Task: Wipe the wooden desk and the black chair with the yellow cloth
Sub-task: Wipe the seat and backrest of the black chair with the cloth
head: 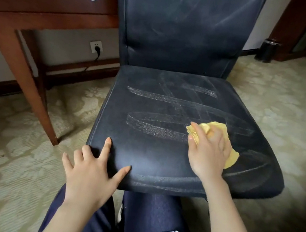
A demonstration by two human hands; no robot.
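Head view: a black chair (155, 136), its smooth seat streaked with pale wipe marks. A reddish wooden desk (44, 10) stands left of the chair. The left hand (89, 176) lies flat with fingers spread on the seat's front-left corner. The right hand (210, 152), fingers curled, presses a crumpled yellow cloth (232, 157) on the seat's right side.

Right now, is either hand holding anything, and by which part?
The right hand grips the bunched yellow cloth over its middle; left hand rests flat on the chair seat.
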